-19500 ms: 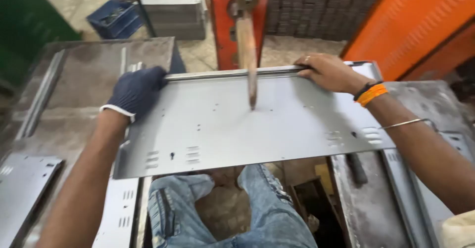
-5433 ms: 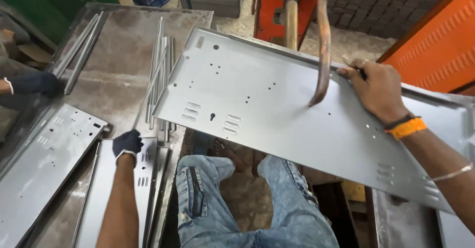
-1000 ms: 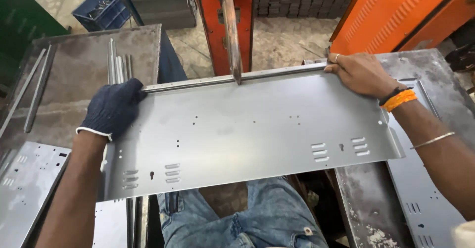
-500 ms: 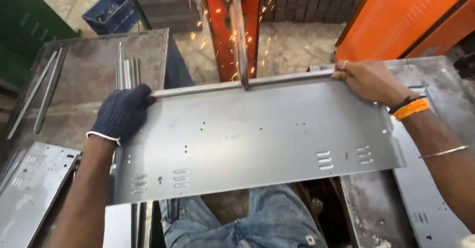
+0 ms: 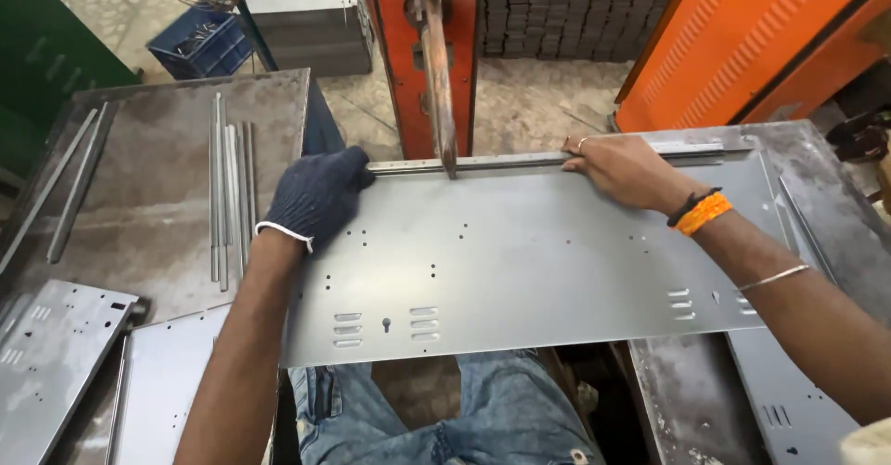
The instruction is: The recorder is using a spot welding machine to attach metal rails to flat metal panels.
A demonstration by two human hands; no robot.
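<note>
A long grey sheet-metal panel (image 5: 520, 261) with punched holes and louvre slots lies flat across my lap. A narrow metal strip (image 5: 520, 161) runs along its far edge. My left hand (image 5: 316, 196), in a dark knitted glove, grips the panel's far left corner. My right hand (image 5: 622, 170), bare with an orange wristband, presses down on the strip and the far edge right of centre. The copper-coloured arm (image 5: 438, 75) of a red spot-welding machine comes down onto the strip between my hands.
On the left is a steel table (image 5: 148, 196) with several thin metal strips (image 5: 227, 187) and more punched panels (image 5: 56, 363). Another panel (image 5: 789, 409) lies at the right. An orange cabinet (image 5: 742, 38), a blue crate (image 5: 200, 43) and a fan stand behind.
Half a second ago sparks flew at the welding arm; none show now. The panel has shifted so the arm meets the strip further left of its middle.
</note>
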